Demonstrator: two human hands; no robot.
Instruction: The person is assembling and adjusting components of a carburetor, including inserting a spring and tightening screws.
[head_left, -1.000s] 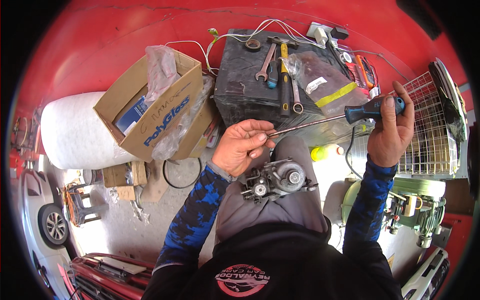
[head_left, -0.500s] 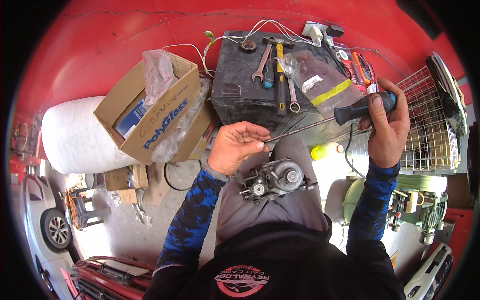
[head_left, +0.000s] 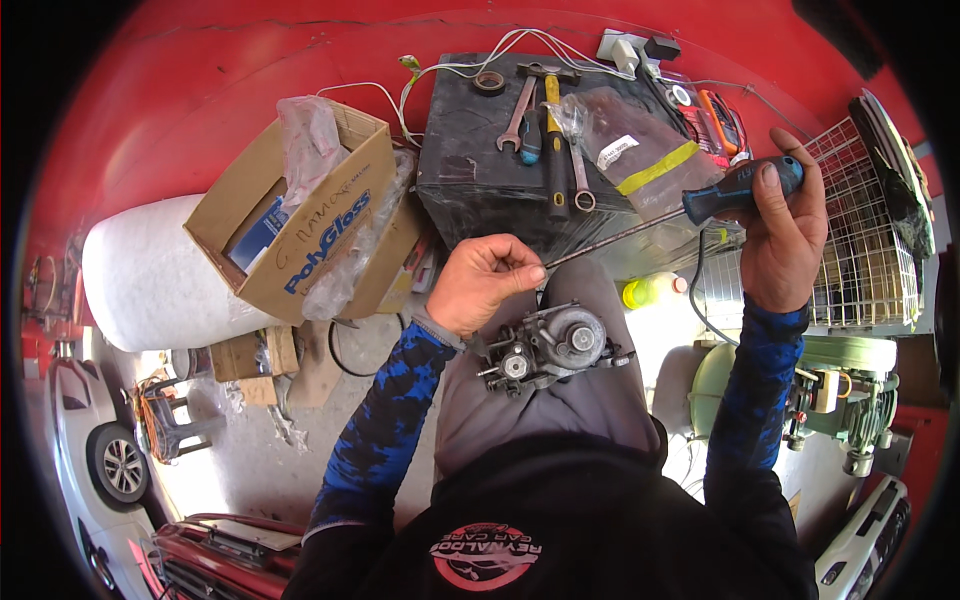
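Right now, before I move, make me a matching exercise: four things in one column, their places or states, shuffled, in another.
1. Screwdriver
2. Metal assembly
3. Hammer
4. Cardboard box

A. Lying on the dark box
B. Open-topped
C. Held by left hand and right hand
D. Resting on grey trousers

Pairs: 1-C, 2-D, 3-A, 4-B.

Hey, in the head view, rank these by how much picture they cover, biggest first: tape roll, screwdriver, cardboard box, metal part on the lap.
1. Cardboard box
2. Metal part
3. Screwdriver, long but thin, partly covered by fingers
4. Tape roll
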